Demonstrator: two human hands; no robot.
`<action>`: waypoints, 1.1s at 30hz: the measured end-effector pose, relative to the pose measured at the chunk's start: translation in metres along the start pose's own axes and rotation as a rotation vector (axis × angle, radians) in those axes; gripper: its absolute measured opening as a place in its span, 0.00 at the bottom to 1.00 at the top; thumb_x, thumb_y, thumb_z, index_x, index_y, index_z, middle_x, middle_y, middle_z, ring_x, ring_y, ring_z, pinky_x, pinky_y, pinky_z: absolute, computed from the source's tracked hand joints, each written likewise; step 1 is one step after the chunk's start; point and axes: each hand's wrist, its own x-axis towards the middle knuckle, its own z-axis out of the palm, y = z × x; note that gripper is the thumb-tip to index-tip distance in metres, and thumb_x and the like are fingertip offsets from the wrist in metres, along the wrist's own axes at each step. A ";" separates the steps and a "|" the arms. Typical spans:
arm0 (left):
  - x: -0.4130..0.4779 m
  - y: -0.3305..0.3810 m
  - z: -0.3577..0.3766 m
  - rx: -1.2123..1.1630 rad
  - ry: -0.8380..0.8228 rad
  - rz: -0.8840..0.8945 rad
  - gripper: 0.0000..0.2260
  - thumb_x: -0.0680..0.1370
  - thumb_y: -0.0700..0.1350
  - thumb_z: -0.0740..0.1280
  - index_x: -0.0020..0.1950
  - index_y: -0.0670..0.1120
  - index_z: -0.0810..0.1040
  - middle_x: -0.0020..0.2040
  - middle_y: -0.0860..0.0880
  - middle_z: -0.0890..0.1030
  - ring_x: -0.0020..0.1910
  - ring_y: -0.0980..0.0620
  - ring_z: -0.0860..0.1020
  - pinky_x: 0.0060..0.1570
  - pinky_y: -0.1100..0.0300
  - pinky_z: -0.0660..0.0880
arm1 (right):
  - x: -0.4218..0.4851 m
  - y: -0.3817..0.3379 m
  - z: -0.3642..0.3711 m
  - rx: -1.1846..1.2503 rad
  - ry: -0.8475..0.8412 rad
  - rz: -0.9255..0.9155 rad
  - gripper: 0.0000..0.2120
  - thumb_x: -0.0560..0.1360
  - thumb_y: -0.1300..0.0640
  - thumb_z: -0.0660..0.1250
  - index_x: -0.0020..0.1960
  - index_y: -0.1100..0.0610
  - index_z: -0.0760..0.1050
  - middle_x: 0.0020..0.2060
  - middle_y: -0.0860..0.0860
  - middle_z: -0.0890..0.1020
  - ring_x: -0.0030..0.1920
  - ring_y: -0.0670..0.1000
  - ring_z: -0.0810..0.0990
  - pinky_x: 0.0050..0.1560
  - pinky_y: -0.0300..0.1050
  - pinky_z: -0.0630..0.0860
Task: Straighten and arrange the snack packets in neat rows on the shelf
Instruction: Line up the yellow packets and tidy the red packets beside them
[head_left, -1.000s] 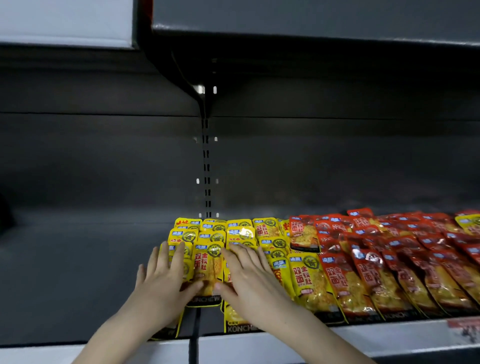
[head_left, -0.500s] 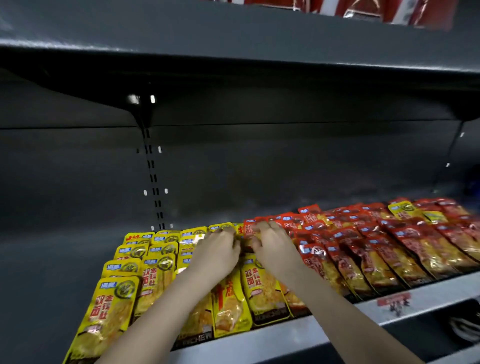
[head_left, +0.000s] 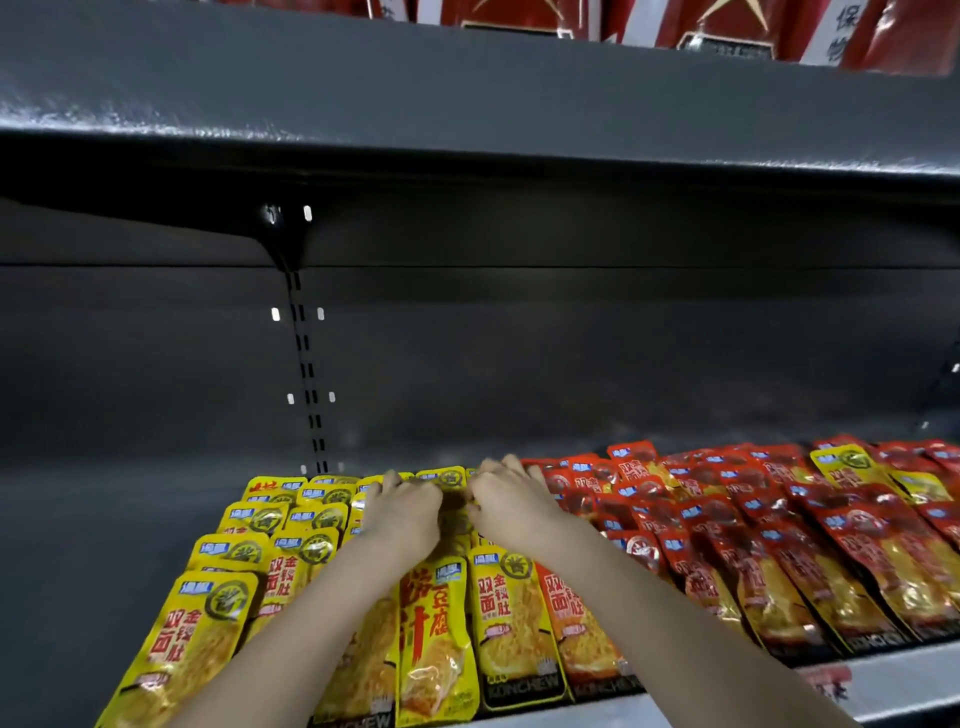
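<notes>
Yellow snack packets (head_left: 202, 623) lie in overlapping rows on the left half of the dark shelf (head_left: 104, 545). Red snack packets (head_left: 779, 545) fill the right half. A stray yellow packet (head_left: 852, 467) lies among the red ones at the back right. My left hand (head_left: 405, 514) and my right hand (head_left: 511, 506) reach to the back of the yellow rows, side by side. Both have curled fingers on a yellow packet (head_left: 449, 480) at the back; its lower part is hidden by the hands.
The shelf's left part is bare dark metal. Its white front edge (head_left: 883, 691) carries a red price label (head_left: 826, 686). A second shelf (head_left: 467, 104) hangs overhead with red packs (head_left: 727, 26) on it. A slotted upright (head_left: 306, 374) runs down the back wall.
My hands have moved from the front yellow packets to the back of the rows, near where yellow meets red. The view has shifted right and up.
</notes>
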 end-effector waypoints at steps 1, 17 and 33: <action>0.000 -0.001 0.000 0.001 0.000 -0.006 0.08 0.78 0.40 0.58 0.54 0.43 0.74 0.58 0.45 0.77 0.65 0.42 0.65 0.60 0.51 0.63 | 0.004 -0.001 0.001 -0.023 -0.033 -0.015 0.13 0.78 0.54 0.59 0.56 0.60 0.76 0.60 0.56 0.73 0.62 0.59 0.65 0.59 0.57 0.62; 0.026 -0.001 -0.004 -0.080 0.045 -0.145 0.09 0.78 0.42 0.60 0.56 0.44 0.75 0.58 0.43 0.77 0.65 0.42 0.66 0.61 0.49 0.62 | 0.046 0.015 0.003 0.121 -0.049 -0.054 0.09 0.78 0.53 0.62 0.52 0.55 0.78 0.56 0.53 0.76 0.61 0.57 0.68 0.59 0.54 0.63; 0.042 -0.011 0.007 -0.137 0.108 -0.109 0.13 0.79 0.50 0.60 0.59 0.47 0.75 0.60 0.46 0.77 0.64 0.42 0.67 0.60 0.49 0.63 | 0.066 0.016 0.022 0.187 0.126 -0.067 0.09 0.78 0.56 0.60 0.54 0.52 0.77 0.55 0.53 0.79 0.59 0.57 0.74 0.57 0.50 0.66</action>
